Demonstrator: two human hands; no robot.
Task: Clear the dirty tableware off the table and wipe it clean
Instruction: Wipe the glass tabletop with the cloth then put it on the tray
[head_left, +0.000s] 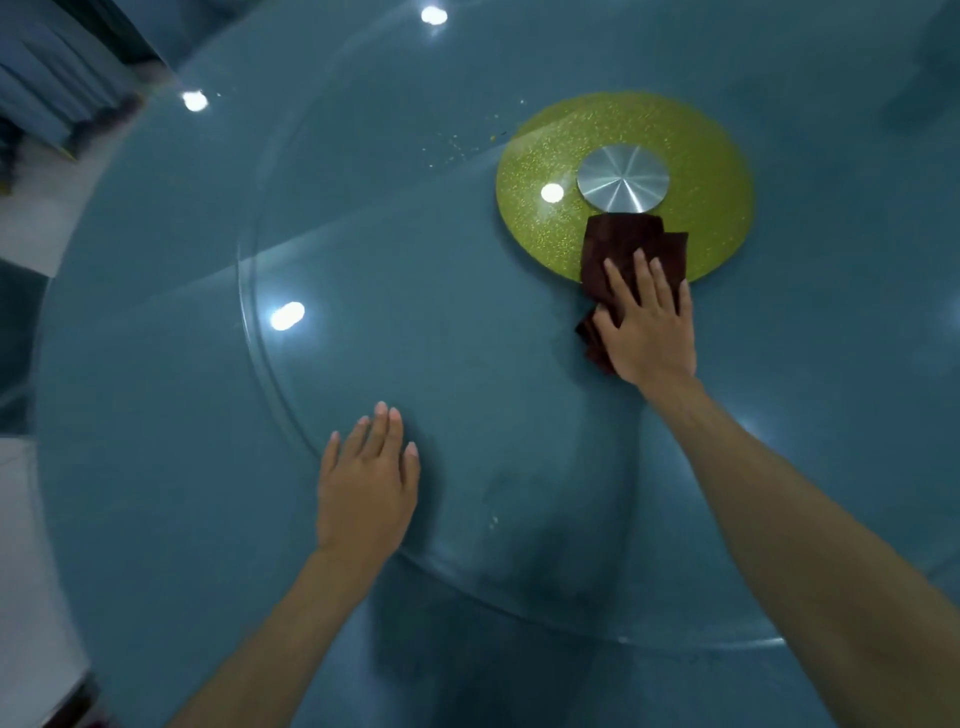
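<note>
**Dark cloth pressed flat at the edge of the green disc**

The cloth (618, 244) is a dark maroon-brown rag, folded and rumpled. It lies half on the glittery yellow-green disc (701, 156) and half on the blue glass beside it. Its far edge touches the brushed metal hub (622, 179) at the disc's middle. The right hand (649, 327) lies on the cloth with its grip loose: fingers straight and spread, pressing down, curled round nothing. The left hand (366, 493) rests palm down on the round glass turntable (415, 260), fingers straight, holding nothing.

The turntable sits on the round teal worktop (156, 467), whose glossy face mirrors several ceiling lights. Pale crumbs (457, 145) are scattered on the glass just left of the disc. No tableware shows on the worktop. Beyond its left rim are a pale floor (31, 208) and blue curtains (52, 67).
</note>
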